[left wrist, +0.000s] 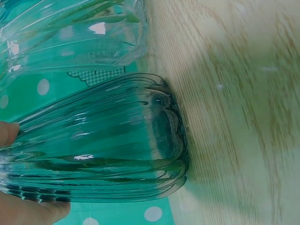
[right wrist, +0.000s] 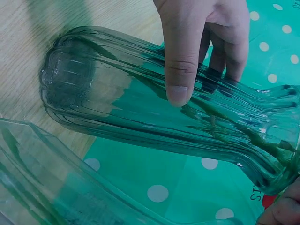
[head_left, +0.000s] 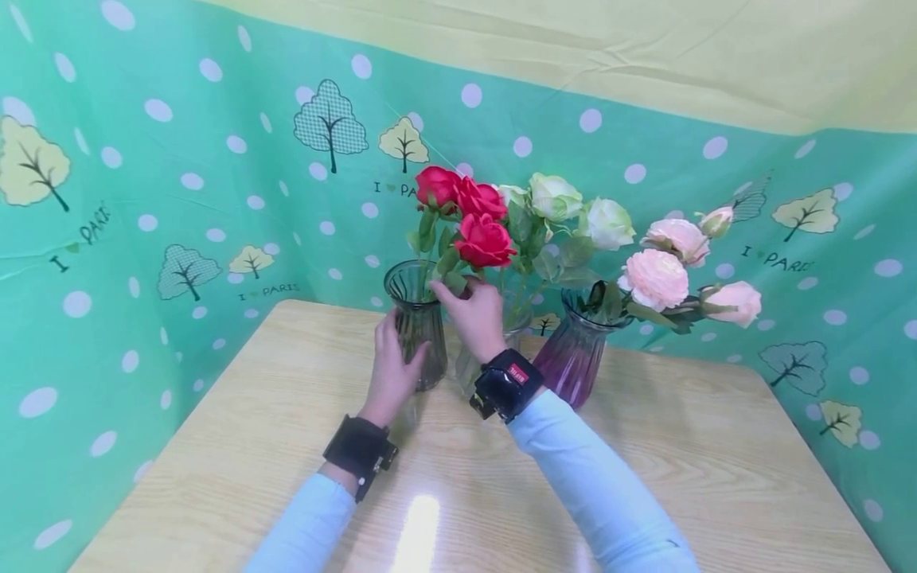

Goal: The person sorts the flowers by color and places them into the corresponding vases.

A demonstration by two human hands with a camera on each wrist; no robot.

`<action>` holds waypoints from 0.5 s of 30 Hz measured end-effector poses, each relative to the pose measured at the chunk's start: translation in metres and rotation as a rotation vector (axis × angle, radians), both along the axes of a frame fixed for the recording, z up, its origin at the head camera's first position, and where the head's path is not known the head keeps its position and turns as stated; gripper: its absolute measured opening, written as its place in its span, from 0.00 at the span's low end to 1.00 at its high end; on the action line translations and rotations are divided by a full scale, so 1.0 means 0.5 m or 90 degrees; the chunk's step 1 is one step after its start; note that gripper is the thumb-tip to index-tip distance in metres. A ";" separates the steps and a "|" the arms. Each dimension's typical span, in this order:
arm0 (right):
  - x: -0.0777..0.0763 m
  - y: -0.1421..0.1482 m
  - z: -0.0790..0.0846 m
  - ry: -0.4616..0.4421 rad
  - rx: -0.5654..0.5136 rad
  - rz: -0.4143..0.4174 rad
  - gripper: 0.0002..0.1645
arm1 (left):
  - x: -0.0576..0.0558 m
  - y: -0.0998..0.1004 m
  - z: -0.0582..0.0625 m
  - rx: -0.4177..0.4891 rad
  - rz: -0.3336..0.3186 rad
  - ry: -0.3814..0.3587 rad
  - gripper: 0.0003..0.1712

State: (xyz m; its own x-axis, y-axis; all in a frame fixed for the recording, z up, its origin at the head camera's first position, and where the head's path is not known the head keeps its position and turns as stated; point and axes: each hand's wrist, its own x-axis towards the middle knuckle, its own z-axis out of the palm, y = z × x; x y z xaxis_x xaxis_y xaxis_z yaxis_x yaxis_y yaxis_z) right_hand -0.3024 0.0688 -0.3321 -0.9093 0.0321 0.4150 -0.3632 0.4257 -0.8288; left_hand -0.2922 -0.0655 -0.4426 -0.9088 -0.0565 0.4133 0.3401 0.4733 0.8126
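Note:
A ribbed, smoky grey glass vase [head_left: 423, 330] stands on the table, with my left hand [head_left: 392, 370] gripping its side. In the right wrist view, the left thumb [right wrist: 179, 79] lies along the vase's front and the other fingers reach behind. Green stems [right wrist: 206, 115] slant inside this vase. Above its rim are red roses [head_left: 484, 240]. My right hand [head_left: 478, 317] pinches their stems and leaves just at the rim, the exact fingertip contact partly hidden. In the left wrist view, the vase's base [left wrist: 171, 136] rests on the wood.
Close to the right stands a clear glass vase [head_left: 467, 370] holding white-green roses [head_left: 555, 197], partly behind the right wrist. Beyond it, a purple glass vase [head_left: 573, 358] holds pink flowers [head_left: 655, 278] leaning right. A green patterned cloth [head_left: 215, 183] hangs behind the wooden table [head_left: 680, 446].

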 end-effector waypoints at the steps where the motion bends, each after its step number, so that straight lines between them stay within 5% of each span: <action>1: 0.001 0.002 -0.002 -0.002 -0.003 0.000 0.17 | 0.000 0.000 0.000 0.001 0.001 0.000 0.46; 8: 0.027 0.035 -0.020 -0.044 -0.015 -0.001 0.24 | -0.004 0.001 -0.005 0.009 0.000 -0.006 0.46; 15: 0.098 0.127 -0.047 -0.067 -0.028 -0.019 0.18 | -0.010 -0.001 -0.004 -0.012 0.011 -0.022 0.46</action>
